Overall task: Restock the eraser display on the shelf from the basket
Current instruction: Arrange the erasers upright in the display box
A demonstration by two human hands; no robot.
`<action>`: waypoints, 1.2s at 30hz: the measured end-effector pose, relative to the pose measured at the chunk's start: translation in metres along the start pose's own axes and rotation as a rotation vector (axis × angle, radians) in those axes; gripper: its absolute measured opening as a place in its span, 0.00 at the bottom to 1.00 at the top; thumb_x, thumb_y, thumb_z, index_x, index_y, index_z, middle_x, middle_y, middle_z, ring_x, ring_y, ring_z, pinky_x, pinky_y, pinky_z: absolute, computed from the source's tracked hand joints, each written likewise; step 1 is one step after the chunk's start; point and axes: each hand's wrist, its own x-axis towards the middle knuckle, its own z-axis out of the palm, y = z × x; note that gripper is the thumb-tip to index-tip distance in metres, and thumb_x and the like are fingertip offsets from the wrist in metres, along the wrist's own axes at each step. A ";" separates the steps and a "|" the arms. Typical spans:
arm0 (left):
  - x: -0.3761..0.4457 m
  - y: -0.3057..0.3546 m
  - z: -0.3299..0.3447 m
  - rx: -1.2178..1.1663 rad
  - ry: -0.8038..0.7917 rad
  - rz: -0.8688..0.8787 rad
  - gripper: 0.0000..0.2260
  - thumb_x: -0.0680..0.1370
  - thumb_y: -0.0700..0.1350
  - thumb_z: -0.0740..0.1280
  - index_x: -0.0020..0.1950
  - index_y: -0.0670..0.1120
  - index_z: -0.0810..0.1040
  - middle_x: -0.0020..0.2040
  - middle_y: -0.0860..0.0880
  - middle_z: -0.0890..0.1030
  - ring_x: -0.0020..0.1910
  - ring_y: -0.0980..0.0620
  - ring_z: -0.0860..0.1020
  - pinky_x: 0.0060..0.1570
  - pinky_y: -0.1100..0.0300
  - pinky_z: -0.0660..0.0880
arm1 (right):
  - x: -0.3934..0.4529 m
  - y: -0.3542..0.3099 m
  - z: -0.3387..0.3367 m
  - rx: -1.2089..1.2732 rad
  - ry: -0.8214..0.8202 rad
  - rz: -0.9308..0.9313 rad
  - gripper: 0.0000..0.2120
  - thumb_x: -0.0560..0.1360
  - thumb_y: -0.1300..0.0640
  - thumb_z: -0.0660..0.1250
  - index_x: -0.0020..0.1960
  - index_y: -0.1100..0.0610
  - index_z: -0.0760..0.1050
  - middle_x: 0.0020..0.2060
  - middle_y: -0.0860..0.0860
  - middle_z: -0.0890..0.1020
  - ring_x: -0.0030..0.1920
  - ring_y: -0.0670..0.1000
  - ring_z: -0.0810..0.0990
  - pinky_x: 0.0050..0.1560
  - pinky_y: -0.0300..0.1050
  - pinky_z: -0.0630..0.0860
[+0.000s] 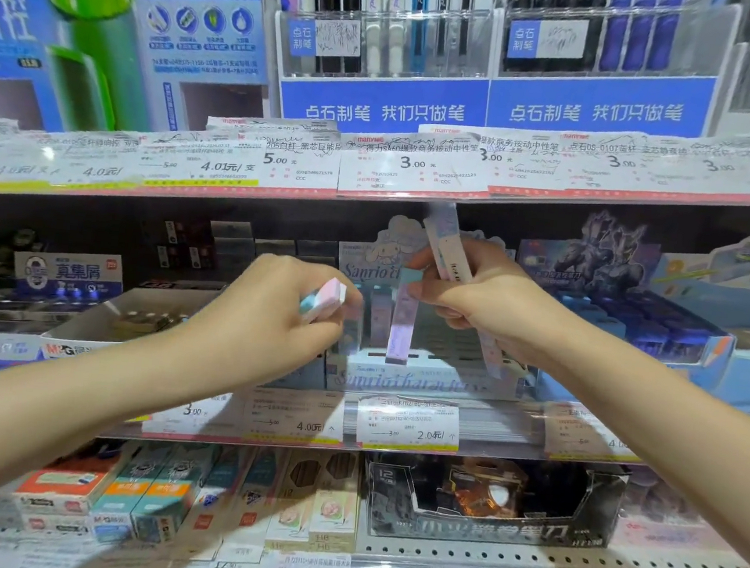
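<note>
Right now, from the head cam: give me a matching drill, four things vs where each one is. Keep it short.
Things:
1. pink-and-teal eraser
2. bundle of long erasers
3. Sanrio display box
4. black sharpener box

Places:
A. bottom shelf, right of centre
B. held in the right hand
C. middle shelf, behind both hands
D. held in the left hand

Pairs: 1-D, 2-B, 3-C, 4-A

Stationery shop aisle, tiered retail shelves (372, 201) edged with paper price tags (414, 164), blue branded pen racks (601, 104) above, cardboard eraser display (424, 375) mid-shelf, boxed pencils (333, 504) and sharpeners below
</note>
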 end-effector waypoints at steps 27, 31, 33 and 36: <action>0.020 -0.028 -0.008 0.270 -0.308 0.106 0.09 0.69 0.39 0.64 0.31 0.39 0.68 0.52 0.61 0.83 0.35 0.40 0.77 0.35 0.45 0.74 | 0.021 -0.013 0.013 -0.388 -0.062 -0.154 0.06 0.72 0.60 0.68 0.47 0.53 0.73 0.33 0.41 0.74 0.35 0.39 0.73 0.29 0.23 0.67; 0.020 -0.029 -0.007 0.268 -0.294 0.090 0.15 0.69 0.39 0.65 0.28 0.45 0.59 0.32 0.43 0.78 0.27 0.54 0.66 0.28 0.54 0.65 | 0.019 -0.011 0.014 -0.411 -0.083 -0.131 0.06 0.72 0.61 0.68 0.46 0.53 0.73 0.33 0.43 0.74 0.35 0.42 0.73 0.34 0.34 0.69; 0.020 -0.026 -0.007 0.306 -0.288 0.076 0.17 0.70 0.37 0.65 0.27 0.46 0.60 0.31 0.40 0.76 0.26 0.52 0.65 0.26 0.58 0.60 | 0.016 -0.006 0.016 -0.425 -0.095 -0.114 0.05 0.71 0.60 0.68 0.45 0.53 0.74 0.34 0.45 0.75 0.35 0.44 0.74 0.35 0.37 0.70; 0.022 -0.025 -0.008 0.306 -0.310 0.072 0.13 0.69 0.40 0.63 0.28 0.48 0.63 0.37 0.38 0.79 0.26 0.50 0.70 0.28 0.54 0.67 | 0.011 -0.002 0.020 -0.471 -0.058 -0.135 0.05 0.71 0.59 0.68 0.46 0.53 0.74 0.37 0.49 0.78 0.38 0.49 0.76 0.40 0.43 0.73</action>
